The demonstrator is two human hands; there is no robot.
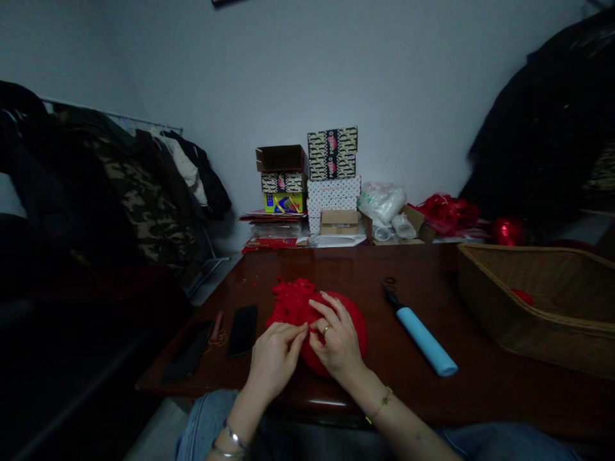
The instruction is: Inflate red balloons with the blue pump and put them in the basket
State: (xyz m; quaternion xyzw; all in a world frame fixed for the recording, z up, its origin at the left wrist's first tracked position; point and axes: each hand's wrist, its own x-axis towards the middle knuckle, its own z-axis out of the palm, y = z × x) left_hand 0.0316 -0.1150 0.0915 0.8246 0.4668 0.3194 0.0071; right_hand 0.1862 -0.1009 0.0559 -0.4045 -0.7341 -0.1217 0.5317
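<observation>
A round red balloon (356,320) rests on the dark wooden table in front of me. Thumb and forefinger of my left hand (275,353) are pinched together at the balloon's near left side, where its neck seems to be. Right beside them, my right hand (340,339) pinches the same spot, its other fingers curved over the balloon. The pinched bit itself is small and mostly hidden by the fingertips. Against the balloon's far left side lies a heap of limp red balloons (291,296).
A blue hand pump (426,340) with a black nozzle lies to the right. Farther right stands a wicker basket (533,333). Two dark phones, one a phone (243,331) near my left hand, lie left. Stacked boxes (332,153) stand behind the table (413,262).
</observation>
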